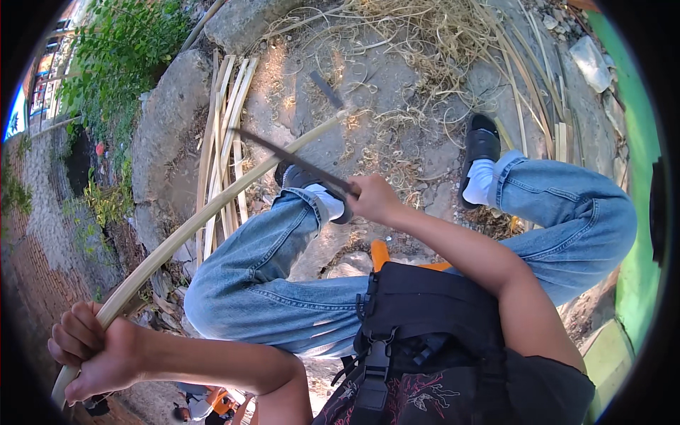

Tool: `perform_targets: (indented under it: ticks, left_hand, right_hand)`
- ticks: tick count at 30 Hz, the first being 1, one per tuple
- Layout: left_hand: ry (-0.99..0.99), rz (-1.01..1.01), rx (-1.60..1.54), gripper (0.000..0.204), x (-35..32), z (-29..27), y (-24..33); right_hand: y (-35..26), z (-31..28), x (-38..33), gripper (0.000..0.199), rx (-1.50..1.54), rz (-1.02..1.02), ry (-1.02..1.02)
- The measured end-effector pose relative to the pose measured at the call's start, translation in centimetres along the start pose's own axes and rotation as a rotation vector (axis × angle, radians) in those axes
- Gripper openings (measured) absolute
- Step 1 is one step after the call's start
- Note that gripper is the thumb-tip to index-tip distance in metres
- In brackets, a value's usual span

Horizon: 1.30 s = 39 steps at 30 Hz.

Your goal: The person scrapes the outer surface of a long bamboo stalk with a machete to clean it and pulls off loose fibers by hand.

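A long, pale bamboo strip [205, 211] slants from the lower left up to the ground near my feet. My left hand [95, 350] is closed round its lower end. In my right hand [373, 199] is a knife with a long, dark, narrow blade [301, 162]; the fingers wrap its handle, which they mostly hide. The blade crosses the strip near its far end, by my left foot. Whether the edge touches the strip I cannot tell. Curled bamboo shavings [439, 28] lie heaped on the ground beyond.
Several cut bamboo strips [225, 134] lie at the left, beside a concrete block [170, 120]. More strips [524, 78] rest at the right, near a green wall [637, 142]. A flat dark bar [326, 90] lies ahead. Part of an orange seat [380, 253] shows between my legs.
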<state>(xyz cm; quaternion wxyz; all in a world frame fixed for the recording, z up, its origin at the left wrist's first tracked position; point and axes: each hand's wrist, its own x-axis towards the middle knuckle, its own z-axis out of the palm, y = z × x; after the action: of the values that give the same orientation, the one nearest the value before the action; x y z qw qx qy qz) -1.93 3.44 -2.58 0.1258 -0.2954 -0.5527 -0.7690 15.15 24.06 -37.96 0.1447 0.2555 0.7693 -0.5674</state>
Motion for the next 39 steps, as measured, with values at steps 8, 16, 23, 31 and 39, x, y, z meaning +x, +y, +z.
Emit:
perform_targets:
  ticks: [8,16,23,31,39]
  left_hand:
    - [0.202,0.07,0.263,0.052,0.0,1.7,-0.3]
    - [0.263,0.09,0.257,0.051,0.3,1.1,-0.8]
    - [0.335,0.167,0.49,0.052,0.0,2.1,-1.2]
    - [0.297,0.081,0.381,0.055,0.0,1.2,-0.5]
    - [0.284,0.009,0.289,0.062,0.2,0.6,-1.0]
  right_hand:
    - [-0.7,0.0,1.0,0.025,-0.056,0.124,0.017]
    - [7.5,-1.0,2.6,0.02,-0.048,0.389,0.045]
    - [-0.2,0.6,0.7,0.02,0.112,-0.053,0.026]
    - [6.5,-0.2,2.4,0.017,-0.001,0.362,-0.005]
    - [8.7,-0.5,3.4,0.017,-0.018,0.346,0.095]
